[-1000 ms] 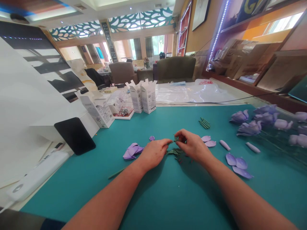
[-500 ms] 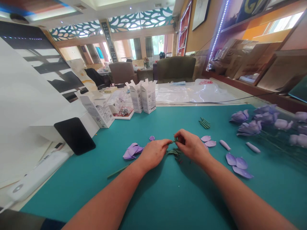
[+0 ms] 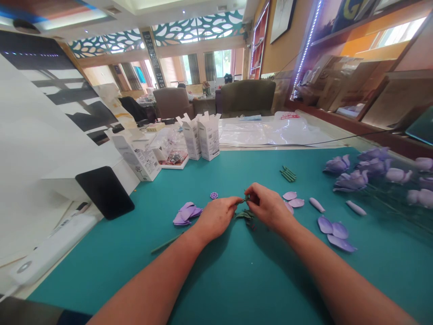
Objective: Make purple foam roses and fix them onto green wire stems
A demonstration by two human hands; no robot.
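Note:
My left hand (image 3: 218, 214) and my right hand (image 3: 267, 204) meet over the green mat (image 3: 250, 280), both pinching a small dark green piece (image 3: 244, 200) between their fingertips. Green leaf pieces (image 3: 244, 215) lie on the mat just below the fingers. Left of my left hand is a pile of purple petals (image 3: 187, 213), with a small purple ring (image 3: 214, 195) above it. A green stem (image 3: 166, 243) lies beside my left forearm. Pale petals (image 3: 296, 202) lie by my right hand, with darker purple petals (image 3: 340, 230) farther right.
Short green sticks (image 3: 288, 174) lie beyond my right hand. Purple flowers (image 3: 352, 180) spread over the right side. White boxes (image 3: 209, 137) and a tray (image 3: 176, 161) stand at the back left, near a black phone (image 3: 105, 192). Plastic sheeting (image 3: 257, 131) covers the far edge.

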